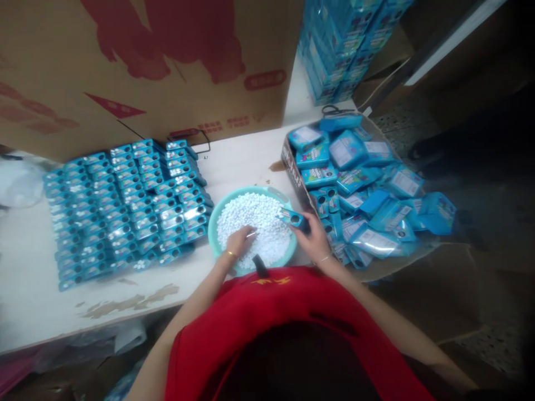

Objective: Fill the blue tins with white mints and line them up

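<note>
A turquoise bowl filled with small white pellets stands at the table's front edge, right before me. My left hand is over the left part of the bowl, its fingers curled down at the pellets. What is between those fingers is too blurred to make out. At the bowl's right rim, my right hand grips a small blue box with a dark round spot at its near end. The box is tilted, its far end over the pellets.
Several rows of similar small blue boxes cover the table on the left. An open carton heaped with blue packs is on the right. Behind stand a large brown carton and stacked blue packs. Black scissors lie near the stack.
</note>
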`<move>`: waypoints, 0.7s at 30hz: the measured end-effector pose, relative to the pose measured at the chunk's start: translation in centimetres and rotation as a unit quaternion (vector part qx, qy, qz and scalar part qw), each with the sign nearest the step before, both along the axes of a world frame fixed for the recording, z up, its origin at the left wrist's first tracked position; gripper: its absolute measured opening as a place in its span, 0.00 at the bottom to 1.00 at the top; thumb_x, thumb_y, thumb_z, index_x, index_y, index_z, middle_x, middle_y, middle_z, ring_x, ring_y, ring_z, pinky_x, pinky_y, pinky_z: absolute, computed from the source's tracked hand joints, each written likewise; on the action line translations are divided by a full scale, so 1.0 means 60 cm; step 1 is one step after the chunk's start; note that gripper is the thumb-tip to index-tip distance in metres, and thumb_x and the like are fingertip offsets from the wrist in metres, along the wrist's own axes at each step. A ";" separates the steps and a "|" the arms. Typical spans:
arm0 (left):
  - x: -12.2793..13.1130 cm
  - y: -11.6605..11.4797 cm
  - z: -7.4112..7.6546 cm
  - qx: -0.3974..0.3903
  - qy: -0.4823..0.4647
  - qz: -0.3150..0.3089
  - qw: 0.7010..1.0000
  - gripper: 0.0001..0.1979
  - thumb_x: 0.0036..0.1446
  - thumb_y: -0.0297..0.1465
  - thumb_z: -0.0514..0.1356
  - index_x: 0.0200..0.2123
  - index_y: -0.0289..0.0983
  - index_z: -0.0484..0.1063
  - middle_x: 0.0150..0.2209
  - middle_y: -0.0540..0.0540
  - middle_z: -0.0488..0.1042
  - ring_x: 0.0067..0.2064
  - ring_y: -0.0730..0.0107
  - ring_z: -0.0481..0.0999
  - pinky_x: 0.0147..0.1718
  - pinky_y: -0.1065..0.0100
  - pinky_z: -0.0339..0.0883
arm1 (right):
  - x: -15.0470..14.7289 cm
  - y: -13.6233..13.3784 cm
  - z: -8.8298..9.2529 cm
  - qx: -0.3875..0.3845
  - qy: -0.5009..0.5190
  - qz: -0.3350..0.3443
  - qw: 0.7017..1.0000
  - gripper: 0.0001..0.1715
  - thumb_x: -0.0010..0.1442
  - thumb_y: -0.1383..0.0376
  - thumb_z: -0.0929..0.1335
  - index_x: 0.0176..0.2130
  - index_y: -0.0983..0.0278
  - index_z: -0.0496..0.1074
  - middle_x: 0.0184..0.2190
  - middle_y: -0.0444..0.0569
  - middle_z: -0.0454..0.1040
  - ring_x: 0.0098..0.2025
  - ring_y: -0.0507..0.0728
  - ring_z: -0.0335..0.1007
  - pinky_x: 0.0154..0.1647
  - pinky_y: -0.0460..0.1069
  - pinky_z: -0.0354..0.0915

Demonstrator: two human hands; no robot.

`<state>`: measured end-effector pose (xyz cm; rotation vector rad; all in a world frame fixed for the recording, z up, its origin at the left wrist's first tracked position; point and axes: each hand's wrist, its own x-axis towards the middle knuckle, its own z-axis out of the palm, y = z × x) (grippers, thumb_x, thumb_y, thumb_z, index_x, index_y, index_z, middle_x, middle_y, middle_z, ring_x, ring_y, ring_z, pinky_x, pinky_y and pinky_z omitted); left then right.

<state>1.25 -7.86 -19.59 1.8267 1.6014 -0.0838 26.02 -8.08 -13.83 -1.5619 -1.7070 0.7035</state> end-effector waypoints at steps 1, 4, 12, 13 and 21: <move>-0.012 -0.002 0.006 -0.001 -0.020 0.004 1.000 0.14 0.63 0.39 0.50 0.47 0.40 0.68 0.45 0.47 0.76 0.44 0.67 0.75 0.43 0.68 0.66 | 0.001 0.000 -0.002 -0.002 0.003 -0.004 1.000 0.20 0.58 0.61 0.67 0.50 0.62 0.64 0.43 0.53 0.72 0.46 0.61 0.69 0.49 0.57 0.67; -0.056 -0.009 0.046 0.020 -0.111 0.016 0.993 0.16 0.62 0.42 0.52 0.46 0.38 0.68 0.42 0.46 0.76 0.40 0.68 0.74 0.42 0.67 0.67 | 0.000 0.000 -0.006 0.000 0.002 -0.001 1.000 0.20 0.58 0.62 0.67 0.50 0.62 0.65 0.44 0.53 0.72 0.46 0.62 0.69 0.49 0.57 0.67; -0.076 0.020 0.232 0.097 -0.114 -0.086 0.985 0.13 0.62 0.38 0.52 0.44 0.38 0.69 0.41 0.45 0.76 0.39 0.68 0.74 0.39 0.67 0.67 | -0.035 -0.001 -0.004 0.047 -0.029 0.107 0.993 0.23 0.56 0.70 0.64 0.52 0.61 0.64 0.47 0.54 0.72 0.50 0.63 0.68 0.52 0.60 0.66; -0.068 0.026 0.251 0.103 -0.083 -0.116 0.984 0.13 0.63 0.37 0.51 0.43 0.38 0.70 0.41 0.45 0.76 0.39 0.68 0.75 0.39 0.67 0.67 | -0.041 -0.001 -0.005 0.053 -0.029 0.118 0.991 0.23 0.56 0.71 0.64 0.52 0.61 0.64 0.47 0.54 0.72 0.50 0.63 0.68 0.53 0.60 0.66; 0.024 0.030 0.364 0.132 0.199 -0.262 0.935 0.11 0.62 0.27 0.48 0.38 0.35 0.71 0.34 0.42 0.73 0.34 0.61 0.73 0.24 0.68 0.60 | -0.063 -0.001 -0.016 0.081 -0.003 0.153 0.985 0.23 0.56 0.72 0.63 0.52 0.62 0.64 0.46 0.55 0.72 0.49 0.62 0.67 0.52 0.60 0.67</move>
